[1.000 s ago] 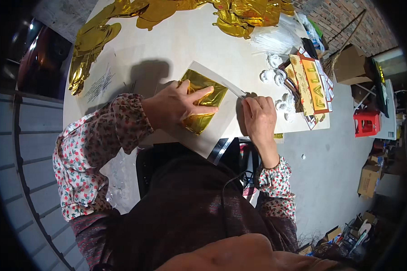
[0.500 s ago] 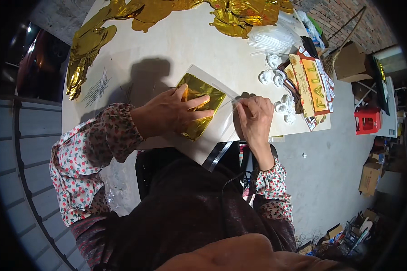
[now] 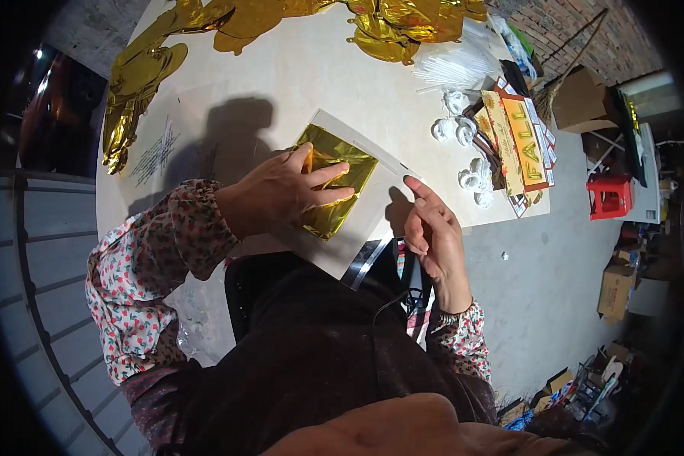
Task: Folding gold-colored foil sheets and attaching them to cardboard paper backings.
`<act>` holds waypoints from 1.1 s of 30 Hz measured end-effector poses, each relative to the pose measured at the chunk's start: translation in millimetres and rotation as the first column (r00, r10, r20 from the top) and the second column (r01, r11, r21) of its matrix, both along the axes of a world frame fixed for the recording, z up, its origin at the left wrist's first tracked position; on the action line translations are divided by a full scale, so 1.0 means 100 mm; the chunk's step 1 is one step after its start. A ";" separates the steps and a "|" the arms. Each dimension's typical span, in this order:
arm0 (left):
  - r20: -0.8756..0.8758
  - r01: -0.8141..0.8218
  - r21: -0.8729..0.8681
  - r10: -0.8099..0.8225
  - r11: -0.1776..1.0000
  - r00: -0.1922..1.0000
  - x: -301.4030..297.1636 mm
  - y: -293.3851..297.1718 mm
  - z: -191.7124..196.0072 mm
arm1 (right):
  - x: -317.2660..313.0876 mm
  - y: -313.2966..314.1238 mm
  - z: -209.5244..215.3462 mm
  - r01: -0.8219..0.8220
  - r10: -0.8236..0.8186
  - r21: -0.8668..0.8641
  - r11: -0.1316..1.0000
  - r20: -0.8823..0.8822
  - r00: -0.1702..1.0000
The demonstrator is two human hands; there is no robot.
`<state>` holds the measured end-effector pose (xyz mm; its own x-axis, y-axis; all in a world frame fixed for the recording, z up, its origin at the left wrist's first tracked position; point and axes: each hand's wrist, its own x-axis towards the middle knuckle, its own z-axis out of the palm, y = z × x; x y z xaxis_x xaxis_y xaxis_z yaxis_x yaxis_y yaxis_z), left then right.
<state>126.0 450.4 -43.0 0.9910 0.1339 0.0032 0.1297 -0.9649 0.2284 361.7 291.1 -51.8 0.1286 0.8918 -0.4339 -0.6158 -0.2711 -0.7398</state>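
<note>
My left hand (image 3: 281, 190) lies with fingers spread on a folded gold foil sheet (image 3: 357, 171), pressing it down. The foil rests in or on a clear plastic bag (image 3: 368, 209); which of the two, I cannot tell. One end of the bag, with a shiny strip, hangs over the table's near edge. Beside the bag's right corner is my right hand (image 3: 435, 239), its index finger stretched toward that corner and the other fingers loosely bent. Nothing shows in its grasp.
Gold foil balloons (image 3: 406, 30) lie along the table's (image 3: 296, 76) far and left edges. To the right are clear straws (image 3: 456, 64), white ribbon rolls (image 3: 475, 178) and a stack of printed cards (image 3: 528, 140). A red stool (image 3: 609, 196) stands on the floor.
My right hand has let go of the bag's right edge and moved slightly down and right, its index finger straightening. The bag's right corner now lies flatter. My left hand stays on the foil.
</note>
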 end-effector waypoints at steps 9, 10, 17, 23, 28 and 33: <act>0.014 -0.009 -0.056 0.010 0.998 1.000 -0.04 -0.01 0.06 | -0.13 0.06 -0.03 0.085 -0.209 0.192 0.978 0.894 0.397; 0.011 -0.012 -0.079 0.012 0.997 1.000 -0.04 -0.02 0.07 | -0.07 0.20 -0.07 -0.118 -0.355 0.355 0.928 0.935 0.018; 0.111 -0.133 0.147 0.117 0.980 0.987 -0.07 -0.02 -0.06 | -0.17 0.39 0.05 -0.203 -0.074 0.032 0.979 0.977 -0.202; 0.046 -0.152 0.053 0.150 0.987 0.988 -0.11 0.07 -0.12 | -0.04 0.25 0.03 -0.034 0.063 -0.054 0.998 0.728 0.683; 0.058 -0.146 0.024 0.144 0.989 0.988 -0.10 0.08 -0.11 | -0.05 0.26 -0.01 0.029 -0.036 0.020 0.999 0.506 0.862; 0.048 -0.133 0.009 0.132 0.991 0.990 -0.10 0.09 -0.09 | -0.02 0.26 0.01 0.064 -0.065 0.013 0.998 0.348 0.935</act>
<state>116.4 459.8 -51.7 0.9633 0.2635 0.0516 0.2457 -0.9427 0.2257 360.1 317.0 -51.1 0.3286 0.8771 -0.3503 -0.3360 -0.2381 -0.9113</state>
